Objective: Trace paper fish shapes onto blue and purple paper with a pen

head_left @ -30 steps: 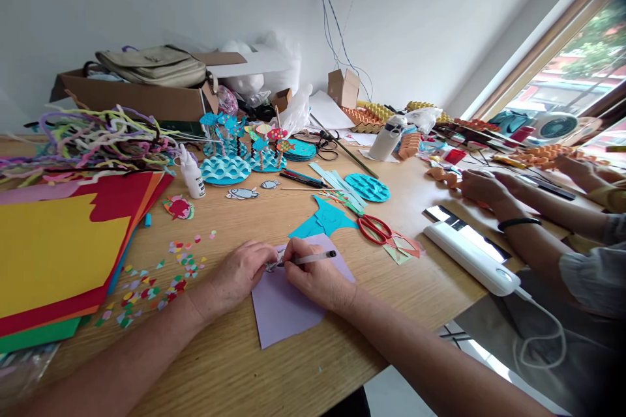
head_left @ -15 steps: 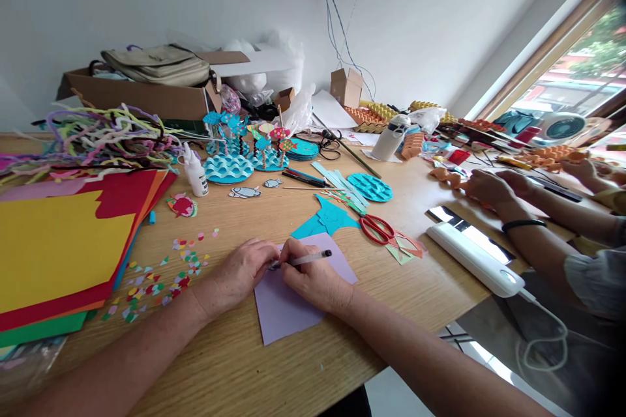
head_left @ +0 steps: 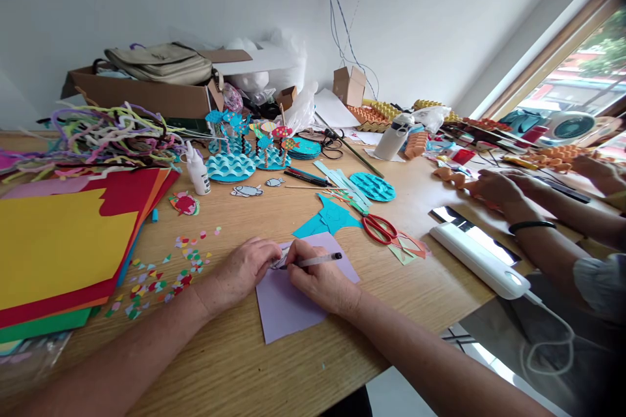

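A sheet of purple paper (head_left: 291,316) lies on the wooden table under both hands. My right hand (head_left: 320,277) grips a pen (head_left: 323,260) with a clear barrel and black end; its tip points down toward the sheet's upper left. My left hand (head_left: 247,267) has its fingers closed at that edge, pinching a small pale paper cut-out (head_left: 280,258) against the purple paper. Most of the cut-out is hidden by the fingers. Just beyond the sheet lie a blue paper offcut (head_left: 327,215) and red-handled scissors (head_left: 380,229).
At left are stacked coloured papers (head_left: 59,247), paper confetti (head_left: 156,283) and a glue bottle (head_left: 197,171). Paper fish models on blue wavy bases (head_left: 229,168) stand behind. A white power-bank-like device (head_left: 476,260) lies at right, near another person's hands (head_left: 499,187).
My right hand and the pen have shifted slightly right, so more of the pale cut-out shows between the hands. My left hand stays in place. The view has moved a little.
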`<state>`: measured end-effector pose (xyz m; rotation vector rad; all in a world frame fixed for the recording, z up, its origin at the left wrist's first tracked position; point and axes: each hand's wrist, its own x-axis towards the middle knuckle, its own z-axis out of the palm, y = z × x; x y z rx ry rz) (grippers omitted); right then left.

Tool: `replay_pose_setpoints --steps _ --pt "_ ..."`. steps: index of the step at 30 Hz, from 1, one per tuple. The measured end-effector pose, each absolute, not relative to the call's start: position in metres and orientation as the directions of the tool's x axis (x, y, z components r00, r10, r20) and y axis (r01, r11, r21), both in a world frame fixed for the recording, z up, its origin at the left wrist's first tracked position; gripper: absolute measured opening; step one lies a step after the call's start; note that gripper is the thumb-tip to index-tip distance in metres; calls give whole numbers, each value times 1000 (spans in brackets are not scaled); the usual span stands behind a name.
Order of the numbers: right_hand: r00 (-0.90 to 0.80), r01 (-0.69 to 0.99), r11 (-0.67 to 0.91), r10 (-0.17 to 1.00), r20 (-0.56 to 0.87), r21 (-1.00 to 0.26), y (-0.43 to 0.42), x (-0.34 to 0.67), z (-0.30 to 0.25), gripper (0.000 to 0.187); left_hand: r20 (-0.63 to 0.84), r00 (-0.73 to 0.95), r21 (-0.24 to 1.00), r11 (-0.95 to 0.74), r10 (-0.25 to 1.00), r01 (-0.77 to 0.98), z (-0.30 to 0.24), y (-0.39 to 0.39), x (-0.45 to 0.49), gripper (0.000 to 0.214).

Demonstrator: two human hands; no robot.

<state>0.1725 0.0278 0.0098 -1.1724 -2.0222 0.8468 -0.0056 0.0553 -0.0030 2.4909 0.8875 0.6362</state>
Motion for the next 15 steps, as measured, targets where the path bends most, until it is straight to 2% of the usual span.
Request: replay_pose_setpoints --steps 15 --pt "-408 483 409 887 214 -775 28 170 8 15 297 690 547 -710 660 444 -10 58 -7 16"
